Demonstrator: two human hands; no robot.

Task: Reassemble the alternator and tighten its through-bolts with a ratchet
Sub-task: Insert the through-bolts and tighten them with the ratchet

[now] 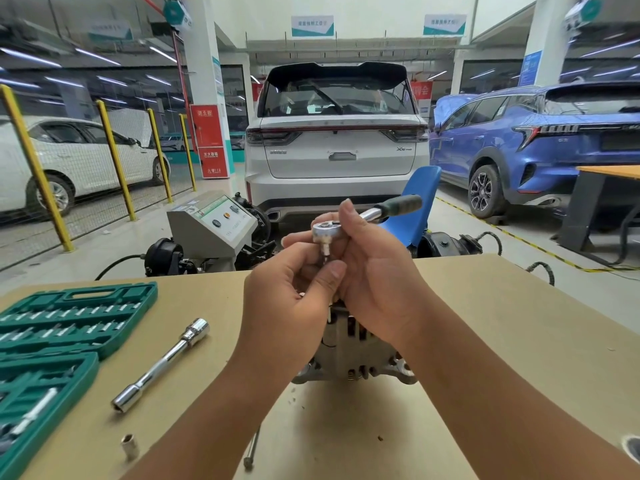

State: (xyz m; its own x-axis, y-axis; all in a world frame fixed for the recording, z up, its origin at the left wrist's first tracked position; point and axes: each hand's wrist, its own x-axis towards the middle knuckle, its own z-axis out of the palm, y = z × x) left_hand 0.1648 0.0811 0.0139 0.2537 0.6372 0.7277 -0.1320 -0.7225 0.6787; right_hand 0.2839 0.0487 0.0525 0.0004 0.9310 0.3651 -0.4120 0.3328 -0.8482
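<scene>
I see the ratchet (349, 223) raised above the alternator (353, 355) — chrome head, dark green handle angling up to the right. My right hand (374, 271) wraps its head; my left hand (294, 292) has its fingers (334, 270) pinching the small drive piece under it. The alternator — grey ribbed casing — sits on the worktop (502, 341), mostly hidden behind both hands.

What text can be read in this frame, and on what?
"X6": white SUV tailgate, right side.
"119": foot of the red sign on the pillar; its Chinese characters are too blurred.
Hanging banners, blue pillar poster, tester panel: text too small or blurred.
</scene>
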